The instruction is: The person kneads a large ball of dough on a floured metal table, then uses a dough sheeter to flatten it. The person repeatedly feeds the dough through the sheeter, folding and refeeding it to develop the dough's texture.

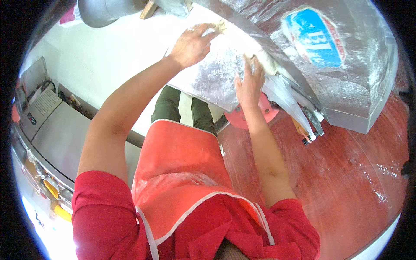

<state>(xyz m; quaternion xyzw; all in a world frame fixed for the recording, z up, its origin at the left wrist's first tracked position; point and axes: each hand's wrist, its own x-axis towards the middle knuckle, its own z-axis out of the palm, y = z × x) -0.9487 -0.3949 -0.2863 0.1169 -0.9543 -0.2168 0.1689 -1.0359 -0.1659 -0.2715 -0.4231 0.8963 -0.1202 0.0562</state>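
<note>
My left hand (193,43) reaches forward and pinches a small pale yellowish piece (222,26), which looks like dough, between thumb and fingers. Across from it, my right hand (251,78) is at the near side of the machine, thumb apart from the fingers. Its fingertips are beside a pale, floury roll of what looks like dough (268,62) along the machine's lower edge; whether they grip it is unclear. Below both hands slopes a flour-dusted metal tray (216,73). Glare washes out its far part.
A floury metal machine (344,87) with a blue badge bearing writing stands on a reddish-brown tabletop (325,182). Beside the tray are a translucent plastic bag (286,97) and a red round piece (235,118). A grey chest-like appliance (66,130) stands at left; a metal cylinder (104,11) is at top left.
</note>
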